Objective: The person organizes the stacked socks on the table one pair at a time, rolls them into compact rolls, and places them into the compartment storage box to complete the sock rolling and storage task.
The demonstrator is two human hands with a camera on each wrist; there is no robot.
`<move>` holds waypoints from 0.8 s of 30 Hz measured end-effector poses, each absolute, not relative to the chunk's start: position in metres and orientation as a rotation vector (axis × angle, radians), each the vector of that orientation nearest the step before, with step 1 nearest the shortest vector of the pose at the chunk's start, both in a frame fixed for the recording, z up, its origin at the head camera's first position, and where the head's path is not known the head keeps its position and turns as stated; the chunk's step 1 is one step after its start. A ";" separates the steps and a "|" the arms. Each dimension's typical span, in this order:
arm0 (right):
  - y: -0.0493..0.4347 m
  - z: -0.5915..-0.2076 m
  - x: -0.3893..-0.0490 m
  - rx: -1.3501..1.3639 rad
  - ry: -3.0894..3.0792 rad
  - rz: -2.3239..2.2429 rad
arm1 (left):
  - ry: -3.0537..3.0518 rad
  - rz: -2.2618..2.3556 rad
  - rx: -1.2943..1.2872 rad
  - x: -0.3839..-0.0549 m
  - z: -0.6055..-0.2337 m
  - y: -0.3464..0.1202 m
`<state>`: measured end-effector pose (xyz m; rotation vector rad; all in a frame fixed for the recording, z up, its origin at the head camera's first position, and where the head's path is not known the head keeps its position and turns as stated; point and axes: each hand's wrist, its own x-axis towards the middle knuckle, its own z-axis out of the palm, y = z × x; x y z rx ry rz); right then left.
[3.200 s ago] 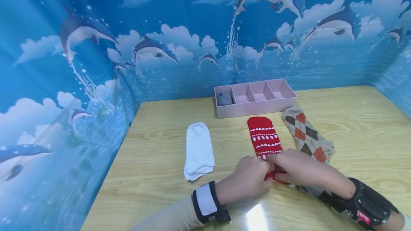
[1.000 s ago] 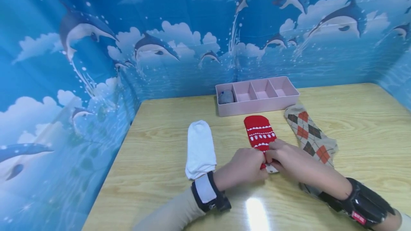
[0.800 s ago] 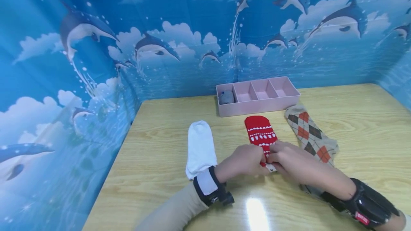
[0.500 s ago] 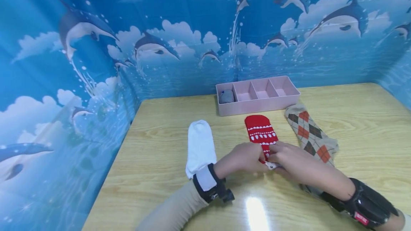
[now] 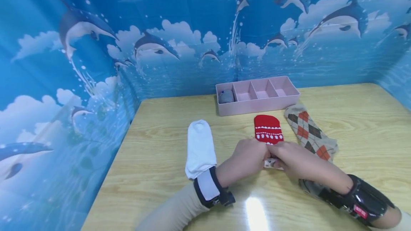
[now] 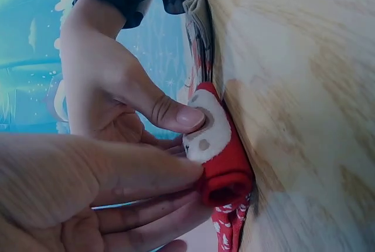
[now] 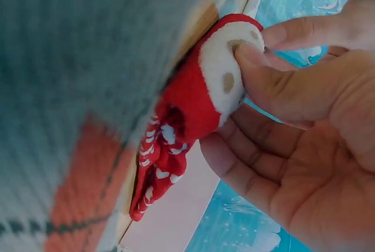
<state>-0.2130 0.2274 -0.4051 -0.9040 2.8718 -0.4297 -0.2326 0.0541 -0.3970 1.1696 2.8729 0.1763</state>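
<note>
A red sock (image 5: pixel 268 127) with white patterned bands lies on the table, its near end rolled up. The roll shows a white patch with brown spots (image 6: pixel 210 132). My left hand (image 5: pixel 247 158) pinches the roll's left end. My right hand (image 5: pixel 298 159) grips its right side, the thumb (image 7: pixel 258 67) lying on the white patch. Part of the roll is hidden under the fingers in the head view. Beneath my right forearm lies a beige argyle sock (image 5: pixel 309 131), partly covered. Left of my hands is a flat white sock pair (image 5: pixel 200 149).
Behind the socks stands a pink divided box (image 5: pixel 258 107); a grey rolled bundle (image 5: pixel 226 96) sits in its leftmost compartment. A dolphin-print curtain (image 5: pixel 179 38) closes off the table's back and left side.
The red sock's near end has been rolled further toward its toe, so less of it lies flat. Since half a second ago, the sock's far end has shifted right.
</note>
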 end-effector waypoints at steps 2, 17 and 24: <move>0.228 -0.404 -0.214 -0.861 2.856 -0.442 | 2.833 0.178 1.175 -0.233 -0.398 0.054; 0.232 -0.392 -0.221 -0.706 2.734 -0.453 | 2.608 0.337 1.154 -0.235 -0.401 0.055; 0.229 -0.391 -0.220 -0.691 2.779 -0.480 | 2.589 0.488 1.058 -0.238 -0.402 0.054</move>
